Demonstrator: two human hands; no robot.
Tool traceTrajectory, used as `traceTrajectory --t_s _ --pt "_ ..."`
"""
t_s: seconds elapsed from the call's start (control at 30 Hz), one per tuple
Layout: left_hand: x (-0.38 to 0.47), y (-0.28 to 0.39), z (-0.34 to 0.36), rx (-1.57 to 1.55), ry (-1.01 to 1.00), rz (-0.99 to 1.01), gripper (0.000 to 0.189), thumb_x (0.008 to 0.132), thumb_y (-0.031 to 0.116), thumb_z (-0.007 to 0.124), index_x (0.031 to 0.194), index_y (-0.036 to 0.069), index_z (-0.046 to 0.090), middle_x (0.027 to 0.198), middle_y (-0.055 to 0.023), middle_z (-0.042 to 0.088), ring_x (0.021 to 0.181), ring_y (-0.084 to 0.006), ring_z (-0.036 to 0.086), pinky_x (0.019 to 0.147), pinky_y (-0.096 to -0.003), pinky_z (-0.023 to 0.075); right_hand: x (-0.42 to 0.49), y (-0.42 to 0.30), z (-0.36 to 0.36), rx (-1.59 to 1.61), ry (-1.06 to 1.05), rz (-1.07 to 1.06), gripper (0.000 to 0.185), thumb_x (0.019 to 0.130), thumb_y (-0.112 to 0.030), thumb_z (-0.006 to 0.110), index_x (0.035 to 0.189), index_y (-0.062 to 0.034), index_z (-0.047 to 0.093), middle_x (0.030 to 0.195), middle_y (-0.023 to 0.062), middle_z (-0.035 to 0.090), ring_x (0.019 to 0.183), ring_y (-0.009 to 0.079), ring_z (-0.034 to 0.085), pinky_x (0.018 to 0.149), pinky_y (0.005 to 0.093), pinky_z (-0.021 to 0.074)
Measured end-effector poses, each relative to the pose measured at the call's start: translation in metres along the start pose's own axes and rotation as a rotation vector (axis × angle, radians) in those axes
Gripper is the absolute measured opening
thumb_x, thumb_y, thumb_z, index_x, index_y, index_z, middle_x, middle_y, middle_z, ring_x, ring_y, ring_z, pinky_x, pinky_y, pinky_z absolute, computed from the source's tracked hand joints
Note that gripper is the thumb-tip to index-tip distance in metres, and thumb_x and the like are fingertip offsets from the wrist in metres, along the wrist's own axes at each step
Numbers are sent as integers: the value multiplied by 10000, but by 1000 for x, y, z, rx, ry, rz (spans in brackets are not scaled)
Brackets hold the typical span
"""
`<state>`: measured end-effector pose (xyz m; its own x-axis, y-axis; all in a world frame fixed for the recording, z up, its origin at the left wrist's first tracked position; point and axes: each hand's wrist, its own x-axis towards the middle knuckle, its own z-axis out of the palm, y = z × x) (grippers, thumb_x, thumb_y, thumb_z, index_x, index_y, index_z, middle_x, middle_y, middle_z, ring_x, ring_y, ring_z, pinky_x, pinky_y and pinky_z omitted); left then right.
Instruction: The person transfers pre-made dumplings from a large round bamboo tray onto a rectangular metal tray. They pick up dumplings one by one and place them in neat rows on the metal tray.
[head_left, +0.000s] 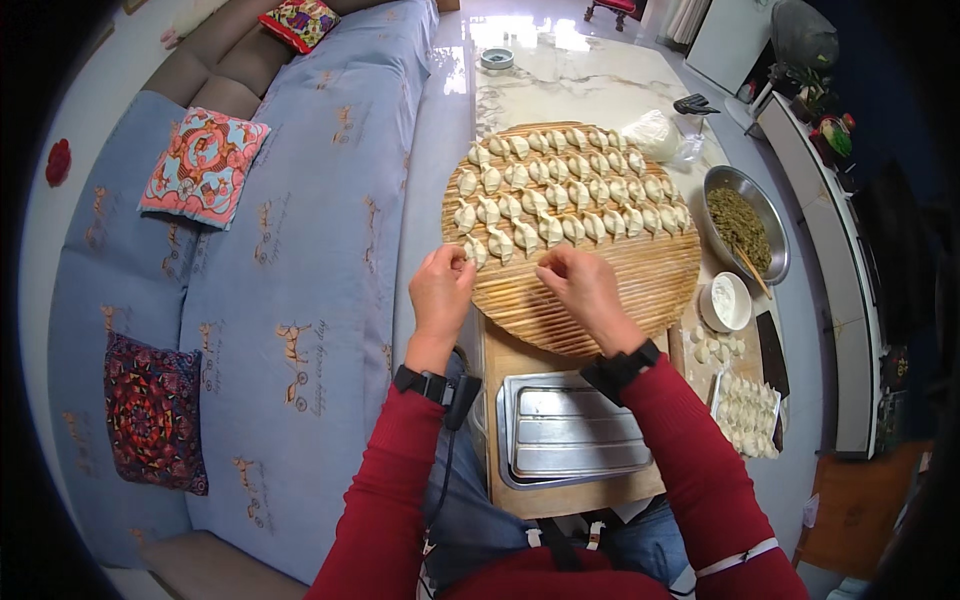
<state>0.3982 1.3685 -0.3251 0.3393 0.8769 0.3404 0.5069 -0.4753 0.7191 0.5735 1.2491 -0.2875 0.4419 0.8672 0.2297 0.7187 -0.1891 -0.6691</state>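
A round slatted tray carries several rows of raw, pleated dumplings. At its left edge, the thumb and fingers of my left hand are pinched against the leftmost dumpling of the nearest row. My right hand hovers over the slats just in front of that same row. Its fingertips are drawn together, with nothing visible between them. The front part of the tray shows bare slats dusted with white.
Metal trays lie stacked in front of me on a wooden board. To the right are a steel bowl of filling with chopsticks, a bowl of white flour, dough pieces and a smaller dumpling tray. A sofa stands left.
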Motion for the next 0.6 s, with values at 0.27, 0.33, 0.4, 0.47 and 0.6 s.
traceTrajectory --t_s 0.27,0.33,0.4,0.47,0.6 --pt "24 -8 17 223 -168 -87 227 819 283 725 810 64 665 735 -140 691 731 -348 682 645 -427 521 44 -8 74 -230 -35 -12 271 863 -263 716 926 -27 599 763 199 683 748 408 677 646 497 529" --pt "26 -16 22 225 -135 -91 225 824 280 719 815 62 667 742 -138 694 733 -345 686 651 -426 525 49 -12 77 -276 -50 -10 281 860 -265 720 920 -19 597 786 211 689 765 408 683 658 495 540" --pt "29 -8 27 223 -176 -61 215 829 273 711 800 65 666 736 -115 702 719 -321 691 650 -407 529 48 -5 72 -327 -21 -10 282 860 -281 728 901 -29 608 779 203 690 751 396 684 651 485 540" --pt "28 -6 26 261 -197 -51 209 835 272 704 794 70 669 733 -98 707 708 -299 693 647 -395 529 50 0 73 -347 -3 -56 267 862 -304 728 902 -56 638 778 177 698 741 375 689 650 471 540" --pt "30 -15 27 283 -190 -92 200 808 281 723 792 86 684 717 -66 709 680 -253 691 642 -367 527 50 -4 73 -373 -24 -44 222 860 -318 720 912 -103 696 768 125 707 756 338 697 660 437 543"
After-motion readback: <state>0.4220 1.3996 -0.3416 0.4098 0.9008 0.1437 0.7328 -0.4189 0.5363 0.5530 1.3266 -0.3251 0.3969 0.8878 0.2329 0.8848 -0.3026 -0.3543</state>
